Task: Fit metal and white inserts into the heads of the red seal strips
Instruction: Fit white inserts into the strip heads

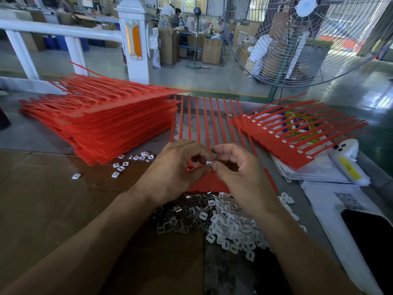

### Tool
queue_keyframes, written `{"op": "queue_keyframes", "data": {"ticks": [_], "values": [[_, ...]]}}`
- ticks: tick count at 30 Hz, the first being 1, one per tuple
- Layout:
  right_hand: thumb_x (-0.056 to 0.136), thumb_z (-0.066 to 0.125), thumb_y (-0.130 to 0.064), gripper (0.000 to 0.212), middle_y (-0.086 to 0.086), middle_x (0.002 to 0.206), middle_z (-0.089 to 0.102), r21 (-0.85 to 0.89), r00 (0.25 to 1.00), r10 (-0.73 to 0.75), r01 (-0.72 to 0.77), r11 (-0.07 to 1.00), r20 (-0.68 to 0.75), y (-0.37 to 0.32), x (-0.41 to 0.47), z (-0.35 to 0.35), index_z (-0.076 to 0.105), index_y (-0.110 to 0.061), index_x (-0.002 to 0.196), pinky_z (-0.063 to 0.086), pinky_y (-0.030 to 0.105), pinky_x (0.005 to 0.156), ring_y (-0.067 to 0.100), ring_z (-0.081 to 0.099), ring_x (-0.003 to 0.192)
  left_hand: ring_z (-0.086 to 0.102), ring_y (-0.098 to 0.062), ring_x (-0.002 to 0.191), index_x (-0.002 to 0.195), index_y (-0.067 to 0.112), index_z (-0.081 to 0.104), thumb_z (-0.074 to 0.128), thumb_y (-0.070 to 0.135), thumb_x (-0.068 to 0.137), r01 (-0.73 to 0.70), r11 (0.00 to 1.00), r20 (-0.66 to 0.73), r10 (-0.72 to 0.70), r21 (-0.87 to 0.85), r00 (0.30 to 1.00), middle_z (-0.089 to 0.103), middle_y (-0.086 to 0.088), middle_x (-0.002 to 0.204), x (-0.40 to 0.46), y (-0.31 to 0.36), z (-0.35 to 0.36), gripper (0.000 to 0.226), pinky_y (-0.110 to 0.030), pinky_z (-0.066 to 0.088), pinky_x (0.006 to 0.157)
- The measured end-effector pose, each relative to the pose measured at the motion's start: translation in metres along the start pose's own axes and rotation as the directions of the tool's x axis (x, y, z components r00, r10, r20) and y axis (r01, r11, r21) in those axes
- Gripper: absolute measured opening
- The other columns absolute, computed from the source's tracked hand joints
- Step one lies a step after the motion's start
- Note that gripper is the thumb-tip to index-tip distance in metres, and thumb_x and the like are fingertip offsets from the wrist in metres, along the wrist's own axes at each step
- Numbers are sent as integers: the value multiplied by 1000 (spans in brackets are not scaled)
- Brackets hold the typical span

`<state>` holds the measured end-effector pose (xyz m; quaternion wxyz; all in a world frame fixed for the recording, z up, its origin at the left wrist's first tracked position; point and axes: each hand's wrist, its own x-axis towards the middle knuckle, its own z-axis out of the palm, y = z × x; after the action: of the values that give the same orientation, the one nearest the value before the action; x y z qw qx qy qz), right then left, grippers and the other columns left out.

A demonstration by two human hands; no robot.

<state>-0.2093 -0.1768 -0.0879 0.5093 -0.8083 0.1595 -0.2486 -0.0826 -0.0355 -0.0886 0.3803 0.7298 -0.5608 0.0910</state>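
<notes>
My seal strips (212,124) are bright red; inserts (231,226) white (others (176,211) silvery metal), on brown cardboard (53,199).

A large wire-caged pedestal fan (306,37) stands at two o'clock behind the table (32,133). A white railing post with an orange reflector (134,39) rises at twelve. Brown cardboard (53,199) covers the table at eight. At four lie a black phone (370,237), a QR-coded sheet (331,201) and a white bag with a yellow label (348,165).

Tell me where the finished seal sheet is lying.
Head view, right of the hands: the finished seal sheet lies on white papers, beside the white bottle.
</notes>
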Motion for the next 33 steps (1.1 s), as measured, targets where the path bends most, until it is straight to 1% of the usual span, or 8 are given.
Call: {"op": "queue_keyframes", "data": {"ticks": [2,5,8,13,18,22,29,33], "values": [[96,70,-31,26,-27,110,69,-1,1000,-3,3,1000,-4,0,0,0,67,-43,118,52,22,89,-8,66,102,55,5,90,97,35,65,69,41,87,11,1000,-13,-11,12,1000,60,27,94,1,-1,1,12,-12,34,88],[94,68,-39,23,-22,104,72,-2,999,21,-21,1000,-48,0,-1,-2,68,-41,117,49,17,83,-8,66,98,57,-2,88,93,32,66,75,33,88,88,996,-48,-87,29,995,61,21,90,2,-9,1,10,-29,47,82],[96,66,-37,16,-19,98,74,-13,995,54,-55,998,-87,1,0,-5,70,-37,111,47,14,77,-7,67,91,57,-7,93,92,32,69,74,33,89,230,969,-10,-230,85,973,64,17,93,2,-20,-1,7,-43,48,90],[97,67,-31,8,-22,88,74,-64,998,41,-45,997,-56,-1,1,-6,72,-38,97,47,4,67,-7,68,82,57,-2,101,98,34,71,73,38,90,390,915,83,-398,101,913,65,21,102,1,-26,0,9,-45,45,103],[97,67,-30,8,-20,89,74,-78,998,43,-46,996,-39,-2,0,-6,74,-34,98,47,11,72,-4,69,84,58,-5,106,95,39,70,73,39,90,456,885,102,-464,97,880,67,22,105,4,-25,1,6,-46,44,106],[97,67,-31,9,-22,88,74,-86,998,46,-49,995,-32,-4,-2,-7,74,-36,96,48,9,69,-6,68,83,59,-5,107,100,38,73,75,37,89,462,882,120,-471,94,874,68,20,107,3,-26,-1,11,-44,45,105],[98,66,-29,11,-18,84,75,-73,998,22,-26,997,-51,-6,-3,-12,74,-35,93,56,26,78,-1,70,81,61,4,98,103,36,77,75,25,90,378,920,109,-388,102,915,69,26,105,-1,-27,-6,17,-26,50,97],[99,65,-30,12,-15,82,75,-86,999,10,-15,996,-49,-6,-2,-15,75,-34,91,52,20,71,0,69,77,64,-6,112,114,38,75,67,27,95,239,943,209,-288,232,935,69,22,123,0,-25,-13,23,-39,47,105]]}}
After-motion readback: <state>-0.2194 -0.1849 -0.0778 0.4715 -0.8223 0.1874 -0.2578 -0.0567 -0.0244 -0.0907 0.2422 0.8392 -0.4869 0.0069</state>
